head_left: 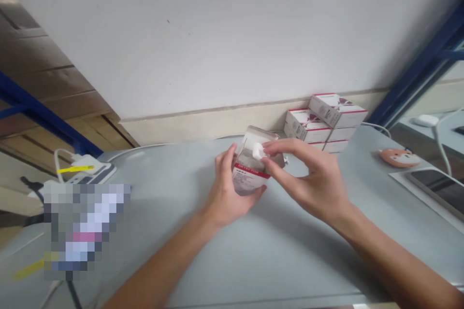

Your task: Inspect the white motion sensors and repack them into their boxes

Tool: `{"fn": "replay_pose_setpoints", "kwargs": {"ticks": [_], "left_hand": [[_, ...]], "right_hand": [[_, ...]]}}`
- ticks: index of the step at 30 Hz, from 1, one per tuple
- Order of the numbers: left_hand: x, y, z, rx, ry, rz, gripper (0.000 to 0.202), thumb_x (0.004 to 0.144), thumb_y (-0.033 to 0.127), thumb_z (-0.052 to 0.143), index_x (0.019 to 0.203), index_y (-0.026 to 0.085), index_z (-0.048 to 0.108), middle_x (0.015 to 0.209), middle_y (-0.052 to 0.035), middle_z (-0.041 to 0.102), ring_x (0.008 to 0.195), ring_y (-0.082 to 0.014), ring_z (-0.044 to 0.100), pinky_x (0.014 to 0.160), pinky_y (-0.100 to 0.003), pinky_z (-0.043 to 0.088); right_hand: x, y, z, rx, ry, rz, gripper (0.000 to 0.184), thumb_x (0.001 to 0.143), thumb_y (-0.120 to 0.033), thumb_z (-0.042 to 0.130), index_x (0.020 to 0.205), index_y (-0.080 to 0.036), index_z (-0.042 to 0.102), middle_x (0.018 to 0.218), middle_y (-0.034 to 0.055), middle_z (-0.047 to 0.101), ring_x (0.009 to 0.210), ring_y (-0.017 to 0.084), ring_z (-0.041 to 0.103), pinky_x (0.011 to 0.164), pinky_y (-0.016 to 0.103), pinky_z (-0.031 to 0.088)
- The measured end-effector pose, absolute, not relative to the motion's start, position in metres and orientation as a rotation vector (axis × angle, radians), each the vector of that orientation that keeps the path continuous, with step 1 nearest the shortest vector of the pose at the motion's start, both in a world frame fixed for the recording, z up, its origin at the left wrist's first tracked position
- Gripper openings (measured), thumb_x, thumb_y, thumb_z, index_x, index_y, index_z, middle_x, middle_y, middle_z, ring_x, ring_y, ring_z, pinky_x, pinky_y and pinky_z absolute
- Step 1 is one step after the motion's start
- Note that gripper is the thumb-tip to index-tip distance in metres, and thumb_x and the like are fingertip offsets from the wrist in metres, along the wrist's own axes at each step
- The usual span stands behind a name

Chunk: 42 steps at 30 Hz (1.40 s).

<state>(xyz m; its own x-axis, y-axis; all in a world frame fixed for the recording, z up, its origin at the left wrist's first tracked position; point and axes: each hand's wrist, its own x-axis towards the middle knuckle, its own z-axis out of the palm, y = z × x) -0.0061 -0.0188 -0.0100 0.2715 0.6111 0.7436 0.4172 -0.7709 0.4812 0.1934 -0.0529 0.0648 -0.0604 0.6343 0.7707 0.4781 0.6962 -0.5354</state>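
A white wall (217, 34) runs behind the pale grey tabletop (275, 260), with a blue metal frame (416, 77) at the right. A stack of white boxes (322, 123) with red edges stands against the wall. Further right lie a dark screen (438, 190) and an orange fox-faced object (398, 157); at the far left sits a white device (90, 171) with yellow tape. Above the middle of the tabletop, the left hand (228, 188) has its grip clamped around a small box (250, 169) with a red band, just in front of the stack. The right hand (308, 178) brings thumb and forefinger together on a small white piece (258, 151) at the box's top edge.
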Motion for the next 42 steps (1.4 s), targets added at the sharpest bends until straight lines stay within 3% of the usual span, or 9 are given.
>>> {"fn": "replay_pose_setpoints", "kwargs": {"ticks": [7,19,26,30,33,38,42], "left_hand": [[-0.008,-0.022,-0.010,2.448,0.984,1.466,0.123,0.078,0.030,0.092,0.171,0.027,0.013,0.145,-0.0177,0.047,0.136,-0.0321,0.057,0.109,-0.048,0.059],[-0.009,-0.023,-0.004,2.536,0.916,1.438,0.114,0.082,0.029,0.089,0.171,0.027,0.017,0.148,-0.0176,0.047,0.139,-0.0317,0.056,0.113,-0.047,0.057],[-0.006,-0.018,-0.008,2.437,1.029,1.553,0.113,0.074,0.028,0.094,0.165,0.027,0.027,0.142,-0.0159,0.046,0.135,-0.0321,0.056,0.112,-0.050,0.056],[-0.005,-0.010,-0.014,2.273,1.088,1.843,0.118,0.068,0.022,0.095,0.162,0.030,0.024,0.141,-0.0143,0.037,0.136,-0.0303,0.050,0.111,-0.050,0.054],[-0.006,-0.005,-0.017,2.147,1.108,1.838,0.112,0.076,0.023,0.090,0.162,0.031,0.018,0.146,-0.0155,0.032,0.139,-0.0282,0.048,0.112,-0.047,0.053],[-0.010,-0.002,-0.017,2.167,1.045,1.701,0.096,0.086,0.019,0.079,0.161,0.032,0.021,0.144,-0.0146,0.035,0.140,-0.0273,0.047,0.115,-0.048,0.050],[-0.014,0.000,-0.010,2.276,0.959,1.805,0.096,0.085,0.021,0.079,0.161,0.031,0.021,0.139,-0.0134,0.037,0.133,-0.0266,0.051,0.110,-0.047,0.053]], "right_hand": [[0.192,-0.051,0.059,-0.875,-1.798,0.088,0.019,0.096,-0.013,0.073,0.108,-0.026,0.076,0.108,0.0031,0.082,0.093,0.020,0.077,0.086,0.037,0.061],[0.197,-0.046,0.056,-0.865,-1.902,0.288,0.011,0.101,-0.021,0.071,0.107,-0.027,0.077,0.111,0.0038,0.079,0.098,0.021,0.073,0.086,0.037,0.057],[0.202,-0.041,0.056,-0.903,-1.900,0.029,0.030,0.105,-0.025,0.061,0.132,-0.026,0.072,0.130,0.0134,0.061,0.123,0.027,0.063,0.102,0.045,0.055],[0.221,-0.023,0.048,-1.218,-1.743,-0.113,0.029,0.105,-0.030,0.056,0.130,-0.025,0.070,0.118,0.0117,0.065,0.095,0.024,0.070,0.079,0.040,0.057],[0.240,-0.010,0.029,-1.565,-1.898,-0.096,0.026,0.102,-0.035,0.060,0.123,-0.025,0.073,0.107,0.0091,0.072,0.083,0.025,0.072,0.067,0.036,0.053],[0.259,0.003,-0.005,-1.816,-2.062,-0.017,0.020,0.099,-0.030,0.063,0.106,-0.020,0.078,0.101,0.0134,0.076,0.082,0.026,0.073,0.065,0.033,0.050],[0.253,0.004,0.004,-1.645,-1.981,0.101,0.018,0.100,-0.024,0.061,0.104,-0.020,0.079,0.095,0.0093,0.075,0.079,0.021,0.072,0.069,0.032,0.053]]}}
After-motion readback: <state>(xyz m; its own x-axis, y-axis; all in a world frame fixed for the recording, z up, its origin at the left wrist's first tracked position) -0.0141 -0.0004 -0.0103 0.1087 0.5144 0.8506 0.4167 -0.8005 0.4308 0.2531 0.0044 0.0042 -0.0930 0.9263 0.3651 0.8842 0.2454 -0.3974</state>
